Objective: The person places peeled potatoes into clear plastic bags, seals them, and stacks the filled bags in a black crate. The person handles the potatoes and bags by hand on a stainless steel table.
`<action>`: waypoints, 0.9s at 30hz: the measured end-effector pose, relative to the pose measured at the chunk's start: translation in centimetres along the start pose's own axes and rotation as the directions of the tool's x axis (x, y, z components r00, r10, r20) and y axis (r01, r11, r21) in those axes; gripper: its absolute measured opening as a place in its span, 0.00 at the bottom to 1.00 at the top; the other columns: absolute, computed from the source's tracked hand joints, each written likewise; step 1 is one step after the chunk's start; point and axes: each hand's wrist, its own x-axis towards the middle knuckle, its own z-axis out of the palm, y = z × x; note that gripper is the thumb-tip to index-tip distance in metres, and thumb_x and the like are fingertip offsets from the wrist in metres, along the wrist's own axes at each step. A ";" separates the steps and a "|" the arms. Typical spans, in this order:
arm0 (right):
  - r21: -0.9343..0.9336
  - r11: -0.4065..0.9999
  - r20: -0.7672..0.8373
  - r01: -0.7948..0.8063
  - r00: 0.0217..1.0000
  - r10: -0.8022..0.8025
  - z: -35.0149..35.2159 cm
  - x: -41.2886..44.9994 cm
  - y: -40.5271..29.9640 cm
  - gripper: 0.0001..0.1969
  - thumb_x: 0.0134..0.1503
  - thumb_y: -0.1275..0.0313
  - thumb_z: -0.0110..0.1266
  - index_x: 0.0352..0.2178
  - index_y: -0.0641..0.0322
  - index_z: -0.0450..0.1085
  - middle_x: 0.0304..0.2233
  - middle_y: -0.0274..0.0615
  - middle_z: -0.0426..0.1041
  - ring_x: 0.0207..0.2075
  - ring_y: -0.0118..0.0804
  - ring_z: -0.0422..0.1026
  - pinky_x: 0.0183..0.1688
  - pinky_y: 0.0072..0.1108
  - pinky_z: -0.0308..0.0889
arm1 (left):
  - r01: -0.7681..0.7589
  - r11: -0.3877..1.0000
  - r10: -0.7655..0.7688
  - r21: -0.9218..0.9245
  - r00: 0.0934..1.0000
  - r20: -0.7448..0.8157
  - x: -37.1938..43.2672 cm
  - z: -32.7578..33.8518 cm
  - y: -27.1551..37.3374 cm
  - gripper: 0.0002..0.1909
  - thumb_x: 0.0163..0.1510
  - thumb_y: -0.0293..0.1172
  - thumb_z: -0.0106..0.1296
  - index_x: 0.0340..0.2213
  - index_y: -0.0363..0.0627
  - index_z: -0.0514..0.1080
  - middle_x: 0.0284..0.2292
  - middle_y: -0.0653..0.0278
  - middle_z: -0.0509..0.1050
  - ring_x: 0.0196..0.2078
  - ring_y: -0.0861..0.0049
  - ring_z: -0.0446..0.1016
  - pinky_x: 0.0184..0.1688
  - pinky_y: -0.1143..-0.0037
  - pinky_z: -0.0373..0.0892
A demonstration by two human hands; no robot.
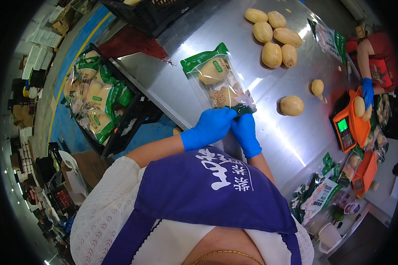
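A clear plastic bag with green printed ends (219,78) lies on the steel table, holding pale lotus root pieces. At its near edge, my blue-gloved left hand (212,126) pinches the dark green strip. My right hand (247,132), also gloved in blue, grips the same edge just beside it, the two hands almost touching. Some fingertips are hidden by the folded plastic. To the right of the bag sits a loose lotus root section (292,106), with a smaller piece (317,87) beyond it. Several more lotus root sections (272,54) are grouped farther up the table.
At left, a black plastic crate (114,140) is heaped with filled bags (94,94). Dark red cloth (132,43) hangs over the table edge. An orange scale (346,132) stands at right, where a co-worker's gloved hand (367,91) touches lotus root. Flat printed bags (318,197) lie near right.
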 end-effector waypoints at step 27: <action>0.645 0.761 -0.086 -0.064 0.984 0.155 4.7 1.3 7.5 0.14 0.54 0.72 0.56 0.43 0.64 0.69 0.42 0.42 0.71 0.40 0.32 0.71 0.41 0.21 0.67 | 0.050 0.987 -0.022 -0.155 0.984 0.175 -0.1 -0.1 -0.1 0.07 0.53 0.32 0.50 0.34 0.44 0.68 0.27 0.56 0.73 0.27 0.58 0.74 0.29 0.65 0.70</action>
